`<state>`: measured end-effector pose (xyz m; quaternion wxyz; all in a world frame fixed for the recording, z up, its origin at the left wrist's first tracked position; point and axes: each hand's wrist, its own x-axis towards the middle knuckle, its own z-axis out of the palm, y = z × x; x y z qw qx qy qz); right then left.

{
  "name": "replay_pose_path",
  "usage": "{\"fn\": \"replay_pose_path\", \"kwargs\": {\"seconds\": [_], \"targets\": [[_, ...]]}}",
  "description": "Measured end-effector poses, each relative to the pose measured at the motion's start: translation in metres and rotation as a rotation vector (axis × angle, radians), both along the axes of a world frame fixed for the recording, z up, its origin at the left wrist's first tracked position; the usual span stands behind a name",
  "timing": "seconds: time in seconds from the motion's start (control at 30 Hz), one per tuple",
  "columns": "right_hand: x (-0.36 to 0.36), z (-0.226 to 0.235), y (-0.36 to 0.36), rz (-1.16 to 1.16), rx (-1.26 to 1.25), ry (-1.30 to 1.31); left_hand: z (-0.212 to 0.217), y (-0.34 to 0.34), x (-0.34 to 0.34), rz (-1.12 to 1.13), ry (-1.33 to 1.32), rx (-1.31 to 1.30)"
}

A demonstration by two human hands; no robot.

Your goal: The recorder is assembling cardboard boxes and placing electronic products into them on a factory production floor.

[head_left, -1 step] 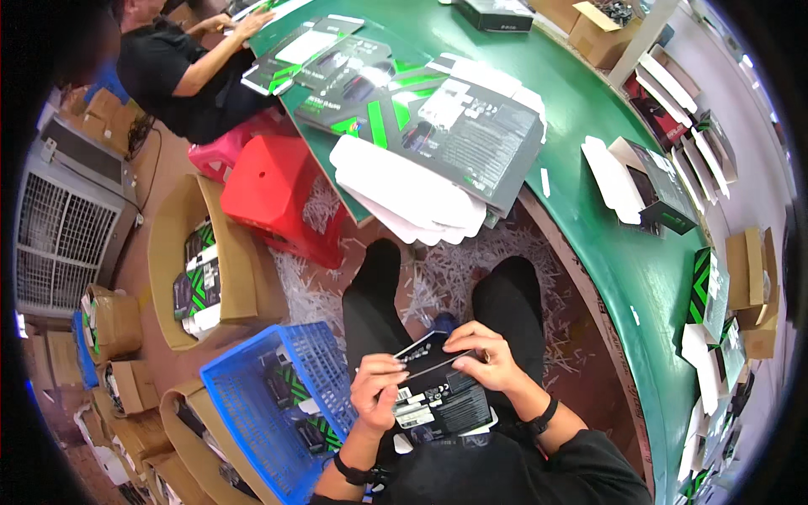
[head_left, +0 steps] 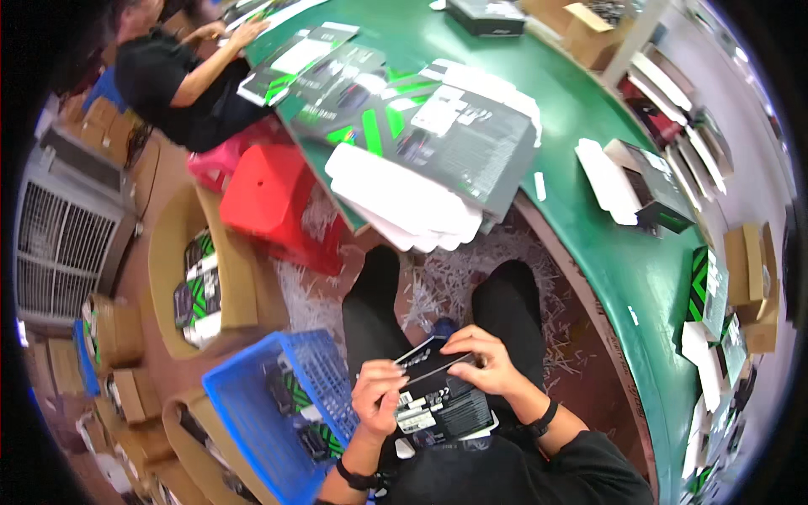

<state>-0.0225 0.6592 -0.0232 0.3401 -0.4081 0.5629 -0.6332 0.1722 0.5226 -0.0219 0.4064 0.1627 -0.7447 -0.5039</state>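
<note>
A black carton (head_left: 459, 408) with pale printed labels lies over my lap, its upper panel folded at a crease. My left hand (head_left: 377, 396) pinches the carton's left side near that crease. On the other side, my right hand (head_left: 488, 362) grips the top edge, thumb on the near face and fingers behind. What the carton holds, if anything, cannot be seen. Just left of my arm, a blue plastic basket (head_left: 244, 421) contains black-and-green boxes (head_left: 296, 391).
Flattened cartons (head_left: 471, 143) are stacked on the green table (head_left: 581, 252), overhanging its edge. An opened box (head_left: 652, 189) stands farther right. A red stool (head_left: 265, 189), a large cardboard box (head_left: 244, 286) and a seated person (head_left: 172, 76) are to the left. Shredded paper (head_left: 438, 278) covers floor ahead.
The whole view has shifted and blurred slightly. My hands keep nearly the same grip on the carton.
</note>
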Motion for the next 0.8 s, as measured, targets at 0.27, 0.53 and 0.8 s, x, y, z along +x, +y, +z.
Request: {"fn": "replay_pose_path", "kwargs": {"seconds": [0.27,0.53,0.8], "targets": [[0.019,-0.015,0.006,-0.08,0.069,-0.243,0.018,0.022,0.021,0.0,-0.094,-0.057],[0.013,0.042,0.049,0.311,0.184,-0.066,0.049,-0.016,0.017,-0.04,0.242,0.252],[-0.052,0.122,0.159,-0.432,0.314,0.221,0.109,0.006,-0.04,-0.396,0.642,0.742]]}}
